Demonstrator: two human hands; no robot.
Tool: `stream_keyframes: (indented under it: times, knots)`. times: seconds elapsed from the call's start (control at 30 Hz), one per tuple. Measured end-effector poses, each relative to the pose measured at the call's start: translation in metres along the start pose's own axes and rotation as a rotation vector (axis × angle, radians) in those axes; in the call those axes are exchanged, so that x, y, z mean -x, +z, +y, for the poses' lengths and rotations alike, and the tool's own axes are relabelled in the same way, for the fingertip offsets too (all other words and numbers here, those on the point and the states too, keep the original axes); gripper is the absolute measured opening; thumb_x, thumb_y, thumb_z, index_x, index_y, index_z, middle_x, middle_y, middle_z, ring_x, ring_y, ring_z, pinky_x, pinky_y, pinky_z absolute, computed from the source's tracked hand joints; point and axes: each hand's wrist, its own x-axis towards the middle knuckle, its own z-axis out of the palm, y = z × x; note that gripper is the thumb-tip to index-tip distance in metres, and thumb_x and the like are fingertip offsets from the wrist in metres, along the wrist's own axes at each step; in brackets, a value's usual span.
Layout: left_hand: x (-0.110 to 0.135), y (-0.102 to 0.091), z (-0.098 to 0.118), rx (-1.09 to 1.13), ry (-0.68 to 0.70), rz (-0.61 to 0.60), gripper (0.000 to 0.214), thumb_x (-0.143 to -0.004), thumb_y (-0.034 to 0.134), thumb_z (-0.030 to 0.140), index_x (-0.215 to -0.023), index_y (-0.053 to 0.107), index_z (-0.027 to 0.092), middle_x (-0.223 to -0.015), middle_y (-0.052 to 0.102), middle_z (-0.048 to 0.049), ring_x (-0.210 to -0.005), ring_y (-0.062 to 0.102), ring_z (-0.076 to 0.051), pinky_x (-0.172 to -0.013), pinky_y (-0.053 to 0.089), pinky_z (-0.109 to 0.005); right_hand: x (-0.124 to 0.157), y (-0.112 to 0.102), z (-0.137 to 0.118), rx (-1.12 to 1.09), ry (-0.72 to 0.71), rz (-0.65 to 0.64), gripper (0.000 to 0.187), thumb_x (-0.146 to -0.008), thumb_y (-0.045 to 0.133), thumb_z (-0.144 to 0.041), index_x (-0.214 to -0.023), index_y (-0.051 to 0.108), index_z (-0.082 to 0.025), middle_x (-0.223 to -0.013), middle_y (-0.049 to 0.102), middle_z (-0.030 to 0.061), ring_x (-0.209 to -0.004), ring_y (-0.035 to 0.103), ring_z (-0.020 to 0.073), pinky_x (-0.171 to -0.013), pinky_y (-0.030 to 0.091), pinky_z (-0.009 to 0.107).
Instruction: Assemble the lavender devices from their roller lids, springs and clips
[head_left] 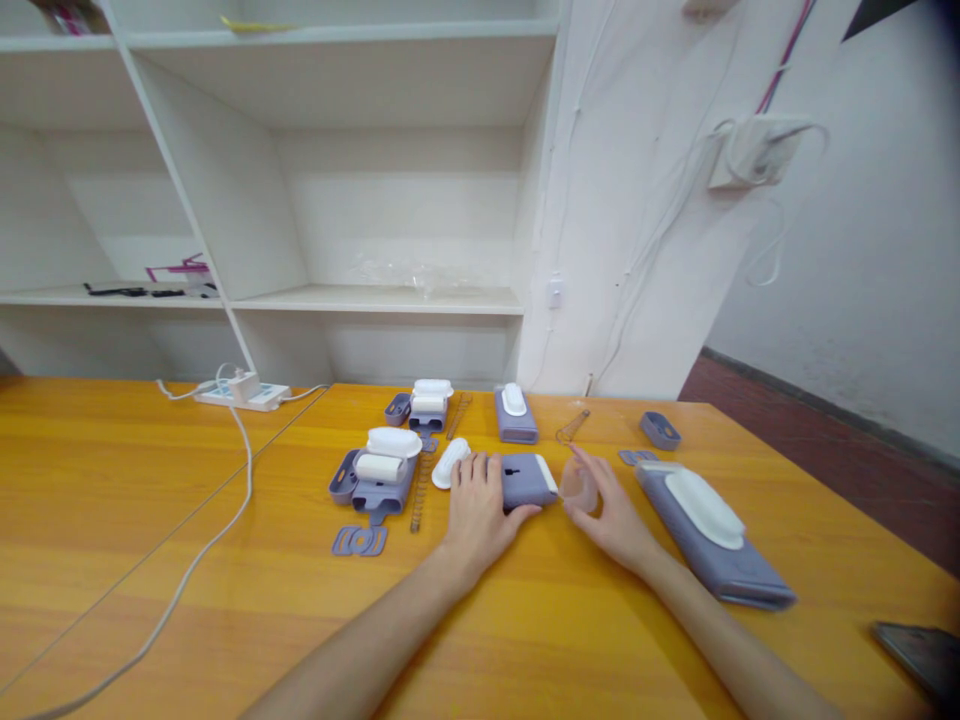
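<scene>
My left hand (478, 512) is closed over a grey-purple plastic housing (527, 482) that lies on the table. The housing has a black mark on top and a white end facing right. Close to that end, my right hand (616, 515) pinches a translucent, whitish cup-like piece (579, 486) between thumb and fingers. Whether the piece touches the housing is hard to tell. A white oval cover (451, 463) lies just behind my left hand. Beyond my right hand is a metal spring (574, 428); right of its forearm lies a long grey-purple case (712, 540) with a white oval top.
To the left, a housing with a white roll (380, 468), a coil spring (420, 495) and flat grey-purple plates (360, 541) lie together. Similar parts (429, 408) sit behind. A power strip (244, 392) with a cable is at the back left. A dark phone-like object (919, 655) lies front right.
</scene>
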Motion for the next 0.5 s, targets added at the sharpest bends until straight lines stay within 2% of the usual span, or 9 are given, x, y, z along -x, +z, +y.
stream_keyframes:
  times: [0.1,0.2,0.3,0.5]
  knots:
    - [-0.001,-0.001,-0.001,0.033,-0.010,0.003,0.064,-0.068,0.059,0.061,-0.112,0.043,0.017,-0.112,0.049,-0.0118,-0.104,0.045,-0.029,-0.094,0.033,-0.049,-0.001,0.001,0.007,-0.058,0.008,-0.011,0.082,-0.068,0.056,-0.015,-0.140,0.018,-0.028,-0.136,0.037,0.0078,-0.126,0.036,0.0252,-0.106,0.025,0.047]
    - [-0.002,-0.001,-0.001,0.064,0.055,-0.015,0.068,-0.063,0.062,0.062,-0.112,0.043,0.018,-0.112,0.049,-0.0113,-0.108,0.043,-0.030,-0.098,0.028,-0.050,0.001,0.001,0.004,-0.073,-0.005,-0.043,0.085,-0.068,0.057,-0.014,-0.141,0.015,-0.028,-0.141,0.033,0.0070,-0.129,0.031,0.0248,-0.108,0.022,0.049]
    - [-0.002,-0.001,-0.001,0.088,0.096,-0.033,0.071,-0.061,0.065,0.061,-0.113,0.043,0.018,-0.113,0.049,-0.0109,-0.109,0.043,-0.030,-0.100,0.026,-0.051,0.004,0.001,-0.003,-0.054,-0.043,-0.053,0.084,-0.070,0.058,-0.016,-0.141,0.015,-0.027,-0.142,0.032,0.0065,-0.129,0.031,0.0240,-0.108,0.023,0.048]
    - [-0.003,-0.002,-0.003,0.138,0.110,-0.050,0.077,-0.057,0.071,0.056,-0.118,0.041,0.019,-0.115,0.047,-0.0108,-0.108,0.042,-0.029,-0.095,0.032,-0.047,0.008,0.001,-0.006,0.002,-0.072,-0.046,0.083,-0.070,0.065,-0.027,-0.140,0.020,-0.025,-0.139,0.037,0.0075,-0.126,0.037,0.0241,-0.106,0.029,0.044]
